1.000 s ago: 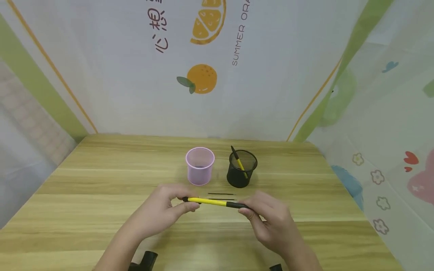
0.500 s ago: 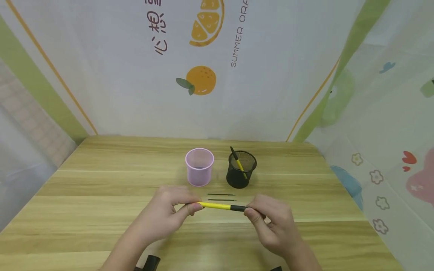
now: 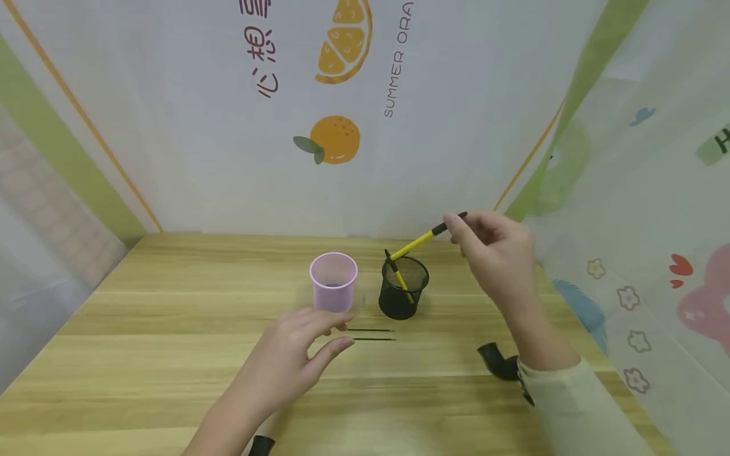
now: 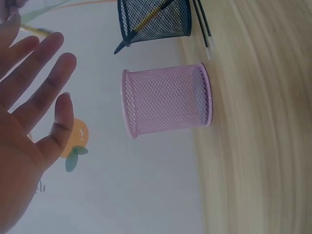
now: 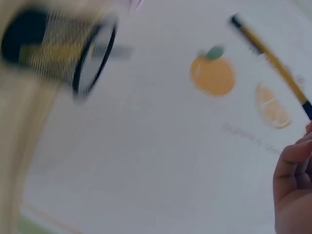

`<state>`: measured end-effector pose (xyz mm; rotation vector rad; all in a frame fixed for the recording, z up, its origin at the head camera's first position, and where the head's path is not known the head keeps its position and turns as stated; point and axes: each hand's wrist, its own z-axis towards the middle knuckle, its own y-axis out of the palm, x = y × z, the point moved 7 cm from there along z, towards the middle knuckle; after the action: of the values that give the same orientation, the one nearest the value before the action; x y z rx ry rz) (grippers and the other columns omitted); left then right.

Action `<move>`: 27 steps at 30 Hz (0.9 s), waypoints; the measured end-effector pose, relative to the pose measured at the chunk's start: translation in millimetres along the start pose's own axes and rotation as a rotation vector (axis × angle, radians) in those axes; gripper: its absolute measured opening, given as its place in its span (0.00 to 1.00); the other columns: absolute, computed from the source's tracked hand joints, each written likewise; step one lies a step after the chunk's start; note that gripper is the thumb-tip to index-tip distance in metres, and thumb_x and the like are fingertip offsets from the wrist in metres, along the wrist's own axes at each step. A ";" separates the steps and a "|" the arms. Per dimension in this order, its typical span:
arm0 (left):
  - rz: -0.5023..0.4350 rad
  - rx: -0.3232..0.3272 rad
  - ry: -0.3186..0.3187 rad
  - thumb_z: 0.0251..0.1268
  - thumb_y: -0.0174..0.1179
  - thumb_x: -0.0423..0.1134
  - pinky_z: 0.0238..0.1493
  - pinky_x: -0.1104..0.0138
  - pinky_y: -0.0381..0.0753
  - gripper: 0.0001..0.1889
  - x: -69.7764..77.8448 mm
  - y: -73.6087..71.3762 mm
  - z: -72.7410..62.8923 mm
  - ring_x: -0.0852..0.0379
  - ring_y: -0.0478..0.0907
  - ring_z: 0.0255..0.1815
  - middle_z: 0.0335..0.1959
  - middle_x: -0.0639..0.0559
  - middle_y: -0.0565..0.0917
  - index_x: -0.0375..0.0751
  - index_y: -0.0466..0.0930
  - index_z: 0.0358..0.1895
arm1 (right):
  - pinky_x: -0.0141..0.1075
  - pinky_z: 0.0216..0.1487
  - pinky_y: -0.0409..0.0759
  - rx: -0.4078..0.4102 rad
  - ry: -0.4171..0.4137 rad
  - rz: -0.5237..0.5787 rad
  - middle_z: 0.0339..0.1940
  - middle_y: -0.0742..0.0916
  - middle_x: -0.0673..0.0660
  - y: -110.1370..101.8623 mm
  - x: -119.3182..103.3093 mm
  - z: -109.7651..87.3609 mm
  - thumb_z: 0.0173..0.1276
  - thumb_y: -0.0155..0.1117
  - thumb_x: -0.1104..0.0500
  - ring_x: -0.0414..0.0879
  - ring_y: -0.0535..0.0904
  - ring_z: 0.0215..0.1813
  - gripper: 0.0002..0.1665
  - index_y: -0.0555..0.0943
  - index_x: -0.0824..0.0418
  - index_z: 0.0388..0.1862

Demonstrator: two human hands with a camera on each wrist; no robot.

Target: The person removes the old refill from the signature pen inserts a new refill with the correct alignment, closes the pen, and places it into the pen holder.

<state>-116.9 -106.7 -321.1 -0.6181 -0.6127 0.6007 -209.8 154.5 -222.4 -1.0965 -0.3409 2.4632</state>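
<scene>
My right hand (image 3: 502, 256) pinches a yellow pen with black ends (image 3: 421, 241) by its upper end. The pen slants down to the left, its lower end overlapping the far rim of the black mesh pen holder (image 3: 397, 305) in the head view. Inside that holder leans a second yellow and black pen (image 3: 400, 277). My left hand (image 3: 288, 361) holds nothing, thumb and fingers spread apart, as the left wrist view also shows. By its fingertips lie two thin dark rods like pen refills (image 3: 373, 330) on the table.
A pink mesh pen holder (image 3: 333, 297) stands left of the black one, just beyond my left hand. The wooden table (image 3: 142, 342) meets a white printed curtain (image 3: 228, 171) at the back. More curtain hangs along both sides.
Both hands held the pen before. The left has let go, fingers spreading; the right has carried the pen up and right, over the black holder, and tilted it.
</scene>
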 end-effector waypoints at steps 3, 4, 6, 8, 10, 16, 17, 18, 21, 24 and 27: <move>-0.001 -0.011 -0.016 0.65 0.75 0.42 0.48 0.60 0.88 0.10 -3.9 2.2 -3.4 0.64 0.88 0.45 0.43 0.64 0.92 0.51 0.90 0.49 | 0.31 0.28 0.72 -0.081 0.023 -0.224 0.21 0.88 0.52 8.3 18.1 23.0 0.76 0.71 0.50 0.43 0.74 0.23 0.17 0.90 0.61 0.32; -0.002 -0.013 -0.018 0.66 0.75 0.41 0.48 0.60 0.88 0.09 -4.8 2.9 -4.2 0.64 0.88 0.45 0.43 0.64 0.92 0.51 0.90 0.48 | 0.33 0.30 0.73 -0.123 0.027 -0.269 0.23 0.89 0.55 14.3 25.6 28.1 0.76 0.70 0.49 0.45 0.75 0.24 0.17 0.90 0.61 0.33; -0.006 -0.014 -0.025 0.67 0.74 0.41 0.49 0.59 0.88 0.08 -6.5 3.7 -5.2 0.65 0.89 0.45 0.43 0.64 0.92 0.52 0.90 0.47 | 0.36 0.32 0.75 -0.210 0.051 -0.319 0.26 0.90 0.57 28.0 41.8 33.3 0.77 0.70 0.49 0.46 0.75 0.26 0.17 0.90 0.61 0.35; -0.008 -0.016 -0.032 0.69 0.73 0.41 0.49 0.59 0.89 0.07 -7.5 4.4 -5.4 0.66 0.89 0.45 0.44 0.65 0.92 0.52 0.91 0.47 | 0.37 0.30 0.73 -0.285 0.076 -0.333 0.24 0.88 0.56 42.2 57.2 33.1 0.78 0.69 0.49 0.46 0.72 0.24 0.18 0.89 0.61 0.34; -0.010 -0.021 -0.035 0.69 0.72 0.41 0.48 0.60 0.88 0.07 -7.9 5.4 -5.3 0.66 0.88 0.45 0.44 0.65 0.92 0.52 0.91 0.47 | 0.37 0.28 0.70 -0.348 0.091 -0.350 0.20 0.83 0.54 53.9 69.8 28.9 0.79 0.67 0.48 0.45 0.68 0.22 0.20 0.86 0.60 0.30; -0.014 -0.054 -0.062 0.71 0.71 0.42 0.48 0.61 0.88 0.06 -8.5 9.0 -4.6 0.68 0.87 0.43 0.42 0.63 0.93 0.53 0.91 0.47 | 0.38 0.28 0.71 -0.457 0.139 -0.372 0.15 0.77 0.51 66.8 88.5 16.3 0.80 0.63 0.39 0.44 0.66 0.20 0.30 0.84 0.60 0.25; -0.015 -0.060 -0.078 0.71 0.71 0.42 0.48 0.61 0.88 0.06 -9.3 9.2 -4.6 0.68 0.87 0.44 0.43 0.64 0.93 0.54 0.91 0.47 | 0.37 0.27 0.71 -0.459 0.147 -0.373 0.16 0.77 0.51 66.2 88.9 15.7 0.80 0.62 0.38 0.44 0.66 0.20 0.31 0.85 0.60 0.25; -0.012 -0.065 -0.097 0.72 0.70 0.43 0.49 0.61 0.89 0.05 -10.5 9.1 -4.9 0.67 0.88 0.45 0.43 0.64 0.92 0.55 0.91 0.47 | 0.37 0.27 0.71 -0.459 0.154 -0.371 0.15 0.76 0.50 65.2 88.6 15.1 0.81 0.61 0.38 0.44 0.65 0.20 0.32 0.84 0.60 0.25; 0.007 -0.070 -0.153 0.72 0.70 0.44 0.49 0.61 0.89 0.05 -14.7 7.9 -5.0 0.65 0.88 0.48 0.44 0.65 0.92 0.56 0.90 0.47 | 0.38 0.29 0.71 -0.453 0.165 -0.377 0.16 0.76 0.50 62.1 85.6 13.6 0.82 0.59 0.38 0.45 0.67 0.21 0.31 0.82 0.58 0.25; 0.034 -0.067 -0.187 0.72 0.71 0.44 0.49 0.61 0.88 0.05 -18.4 5.9 -3.5 0.63 0.87 0.49 0.44 0.64 0.91 0.56 0.90 0.47 | 0.39 0.29 0.71 -0.467 0.177 -0.371 0.17 0.75 0.50 59.7 80.1 9.3 0.83 0.59 0.41 0.46 0.67 0.22 0.28 0.82 0.57 0.26; 0.076 -0.079 -0.218 0.72 0.70 0.44 0.50 0.59 0.88 0.06 -23.1 4.0 -0.8 0.60 0.86 0.50 0.45 0.62 0.91 0.55 0.90 0.48 | 0.39 0.30 0.71 -0.491 0.166 -0.382 0.17 0.76 0.51 58.4 73.5 3.1 0.83 0.60 0.44 0.45 0.68 0.23 0.26 0.83 0.57 0.27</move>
<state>-133.0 -119.7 -332.0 -0.6568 -0.8233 0.7240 -272.4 137.3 -290.3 -1.2711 -1.0368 1.9821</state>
